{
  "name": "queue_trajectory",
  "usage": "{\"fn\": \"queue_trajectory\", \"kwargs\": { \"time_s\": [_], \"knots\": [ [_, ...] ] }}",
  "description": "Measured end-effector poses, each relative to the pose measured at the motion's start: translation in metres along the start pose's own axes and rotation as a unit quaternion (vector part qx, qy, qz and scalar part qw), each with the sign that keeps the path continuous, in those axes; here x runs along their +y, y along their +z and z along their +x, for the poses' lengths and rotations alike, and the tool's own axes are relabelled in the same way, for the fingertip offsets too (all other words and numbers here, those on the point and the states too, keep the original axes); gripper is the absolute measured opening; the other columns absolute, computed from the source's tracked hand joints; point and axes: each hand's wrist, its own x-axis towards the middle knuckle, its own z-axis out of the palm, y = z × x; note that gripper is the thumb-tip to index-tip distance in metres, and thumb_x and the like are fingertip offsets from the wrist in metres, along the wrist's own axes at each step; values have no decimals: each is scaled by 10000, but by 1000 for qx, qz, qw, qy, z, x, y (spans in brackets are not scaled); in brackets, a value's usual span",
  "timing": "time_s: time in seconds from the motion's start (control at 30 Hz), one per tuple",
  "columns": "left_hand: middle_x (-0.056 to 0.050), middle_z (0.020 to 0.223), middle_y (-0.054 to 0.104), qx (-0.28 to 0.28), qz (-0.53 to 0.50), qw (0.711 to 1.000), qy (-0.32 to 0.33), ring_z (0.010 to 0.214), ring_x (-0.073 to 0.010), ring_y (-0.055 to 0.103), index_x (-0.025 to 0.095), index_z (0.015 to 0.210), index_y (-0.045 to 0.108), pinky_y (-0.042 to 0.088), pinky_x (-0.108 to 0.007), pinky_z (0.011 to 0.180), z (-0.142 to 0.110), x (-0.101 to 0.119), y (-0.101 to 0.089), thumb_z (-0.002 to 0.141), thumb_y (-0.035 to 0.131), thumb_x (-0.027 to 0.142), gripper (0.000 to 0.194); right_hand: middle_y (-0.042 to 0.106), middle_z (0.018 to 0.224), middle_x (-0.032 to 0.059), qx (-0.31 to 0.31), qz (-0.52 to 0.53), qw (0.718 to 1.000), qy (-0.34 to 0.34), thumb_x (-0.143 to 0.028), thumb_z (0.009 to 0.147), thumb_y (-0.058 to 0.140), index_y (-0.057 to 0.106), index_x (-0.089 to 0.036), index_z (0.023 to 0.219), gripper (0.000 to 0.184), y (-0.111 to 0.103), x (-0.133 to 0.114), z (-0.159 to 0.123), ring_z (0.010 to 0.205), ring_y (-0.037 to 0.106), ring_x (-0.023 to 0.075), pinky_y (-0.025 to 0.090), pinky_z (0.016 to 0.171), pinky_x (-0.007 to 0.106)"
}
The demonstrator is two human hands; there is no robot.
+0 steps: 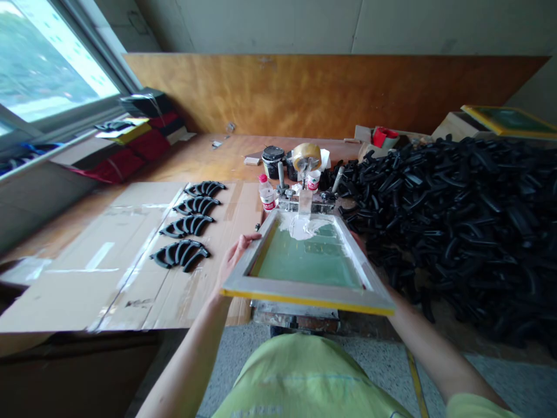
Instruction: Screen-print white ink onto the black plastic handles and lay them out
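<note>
A screen printing frame (300,288) is in front of me, its near edge lifted and its far end at a metal hinge clamp (285,203). White ink (300,227) lies smeared across the far part of its green mesh. A pale scraper-like strip (305,204) stands at the ink's far edge. My left hand (238,251) grips the frame's left side, fingers on top of the edge. My right hand (359,244) is at the right side, mostly hidden behind the frame. Under the near edge, part of a printing base (296,312) shows.
On cardboard (126,296) at left lie several groups of black curved parts (180,254). A large heap of such parts (456,203) covers the right. Behind the clamp stand a bottle (267,194), an ink tub (273,161) and a tape roll (307,154). Boxes (143,148) sit by the window.
</note>
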Motion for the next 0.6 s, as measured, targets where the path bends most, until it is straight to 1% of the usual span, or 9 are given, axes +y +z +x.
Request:
{"fn": "queue_trajectory", "kwargs": {
  "time_s": [0.03,0.1,0.17,0.23,0.27,0.37,0.4,0.47,0.6],
  "knots": [
    [-47,866,676,-16,9,999,-38,716,-167,609,150,1014,694,475,-252,605,-7,-13,-3,783,533,661,584,699,1018,101,34,-10,999,30,-148,924,303,680,-80,1055,405,-8,7,6,971,608,178,468,910,270],
    [-34,831,669,-48,0,995,-93,662,-151,594,162,1124,660,452,-238,565,-17,-44,-5,740,601,640,616,658,1126,137,110,-34,990,78,-163,914,387,636,-75,1176,371,-18,10,26,1057,587,216,455,958,333],
    [-25,815,659,-66,-22,991,-118,640,-140,584,174,1272,567,443,-230,556,-19,-76,-2,713,639,618,718,556,1285,152,149,-52,985,66,-191,870,531,561,-114,1283,422,-19,-1,56,1191,505,259,409,1023,390],
    [-12,794,638,-61,-23,990,-124,630,-129,572,186,1369,471,436,-221,557,-17,-104,2,720,643,590,784,490,1340,148,125,-63,990,12,-203,825,614,499,-137,1334,526,-11,-19,87,1241,443,280,382,1043,412],
    [-5,777,622,-55,-15,991,-121,624,-124,563,189,1389,445,432,-218,555,-15,-115,4,733,635,577,786,506,1306,147,101,-70,992,-3,-194,821,616,506,-145,1314,507,-5,-28,99,1217,451,282,395,1019,411],
    [7,744,581,-41,7,994,-104,611,-117,540,181,1391,446,425,-217,553,-11,-134,7,766,608,553,745,615,1043,121,3,-90,996,8,-148,842,558,607,-156,1087,250,10,-43,120,1032,529,255,447,870,353],
    [8,742,574,-40,11,994,-98,609,-115,535,179,1387,453,425,-218,554,-10,-138,7,772,605,547,733,629,975,110,-28,-97,995,17,-133,844,539,620,-160,1006,184,14,-46,120,979,541,244,445,830,332],
    [4,748,573,-39,12,995,-90,614,-116,532,175,1385,458,428,-221,560,-9,-141,6,783,602,535,717,643,919,105,-69,-112,991,29,-103,831,517,624,-160,914,146,19,-48,115,923,549,229,430,799,310],
    [-16,784,602,-45,0,994,-98,617,-121,534,175,1400,445,430,-225,564,-12,-140,5,795,593,531,717,644,916,138,-77,-130,988,21,-70,808,471,625,-132,894,188,24,-60,89,911,545,247,410,794,329]
  ]
}}
